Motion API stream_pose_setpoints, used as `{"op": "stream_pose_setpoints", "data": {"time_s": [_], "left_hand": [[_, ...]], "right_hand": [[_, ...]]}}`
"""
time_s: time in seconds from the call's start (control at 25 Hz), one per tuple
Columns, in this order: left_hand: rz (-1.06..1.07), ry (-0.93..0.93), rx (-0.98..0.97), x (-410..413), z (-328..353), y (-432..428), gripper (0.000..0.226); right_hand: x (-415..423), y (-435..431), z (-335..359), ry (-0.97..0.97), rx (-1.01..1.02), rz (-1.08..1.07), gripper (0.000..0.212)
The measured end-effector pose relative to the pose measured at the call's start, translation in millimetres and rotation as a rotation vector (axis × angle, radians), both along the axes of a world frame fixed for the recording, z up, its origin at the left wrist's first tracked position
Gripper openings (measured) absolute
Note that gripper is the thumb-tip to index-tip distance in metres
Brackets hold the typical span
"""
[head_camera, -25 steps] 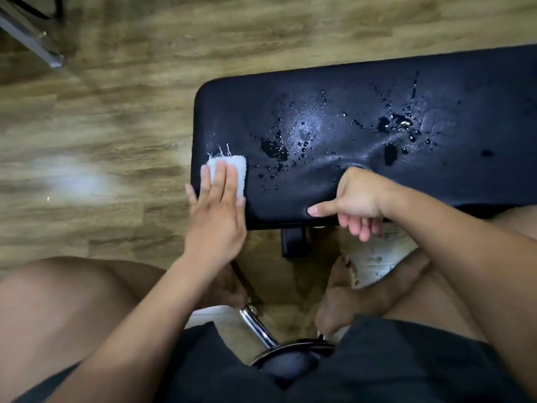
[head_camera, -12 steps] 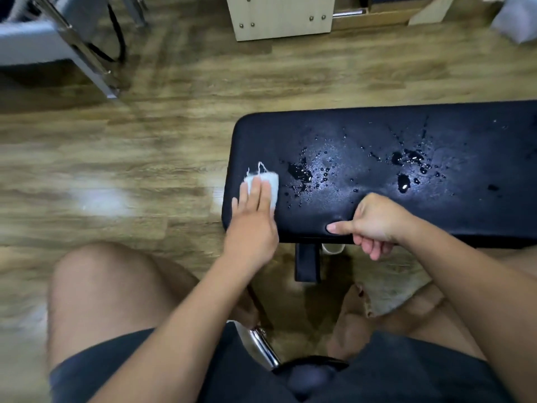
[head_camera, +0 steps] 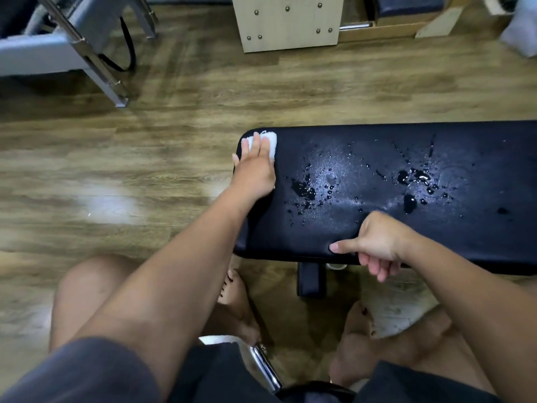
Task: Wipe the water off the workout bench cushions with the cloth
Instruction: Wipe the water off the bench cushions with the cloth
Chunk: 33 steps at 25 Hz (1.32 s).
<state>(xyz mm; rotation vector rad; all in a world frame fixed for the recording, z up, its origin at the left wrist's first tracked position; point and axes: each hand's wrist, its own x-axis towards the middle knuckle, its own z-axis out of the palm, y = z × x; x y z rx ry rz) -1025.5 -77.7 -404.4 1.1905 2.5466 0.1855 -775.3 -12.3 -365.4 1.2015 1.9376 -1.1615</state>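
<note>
The left hand [head_camera: 255,170], flat on the white cloth [head_camera: 271,142], now lies at the far left corner of the black bench cushion [head_camera: 479,158]. It has slid away from the person along the cushion's left edge, from a spot close to the near edge. The left arm now reaches out straighter. The view has lifted too: more floor shows beyond the cushion, with a pale wooden cabinet [head_camera: 287,21] and a metal frame [head_camera: 87,53] at the top.
</note>
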Motion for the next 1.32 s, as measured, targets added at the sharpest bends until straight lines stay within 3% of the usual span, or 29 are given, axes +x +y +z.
{"op": "stream_pose_setpoints", "data": {"time_s": [0.12, 0.36, 0.56, 0.76, 1.0, 1.16, 1.32], "left_hand": [[0.000, 0.001, -0.017, 9.0, 2.0, -7.3, 0.060], [-0.006, 0.040, -0.044, 103.1, 4.7, -119.6, 0.072], [-0.040, 0.093, 0.004, 54.4, -2.7, -51.1, 0.069], [-0.009, -0.027, -0.064, -9.2, 4.6, 28.7, 0.067], [-0.031, -0.068, 0.064, 56.7, 10.8, -84.9, 0.053], [-0.145, 0.233, -0.070, 41.7, 11.0, -88.0, 0.052], [-0.065, 0.209, -0.080, -26.9, 0.6, -4.4, 0.055]], "right_hand": [[0.3, 1.1, 1.4, 0.017, -0.003, -0.019, 0.054], [-1.0, 3.9, -2.1, 0.009, -0.029, -0.033, 0.053], [-1.9, 4.8, 0.0, 0.002, -0.038, -0.022, 0.053], [-0.6, 1.6, 2.5, 0.025, -0.017, -0.036, 0.052], [1.2, 2.1, -4.8, 0.033, -0.001, -0.048, 0.053], [-0.7, 4.2, -5.0, 0.014, -0.016, -0.048, 0.052], [-2.4, 5.4, 1.9, 0.011, -0.032, -0.052, 0.051]]}}
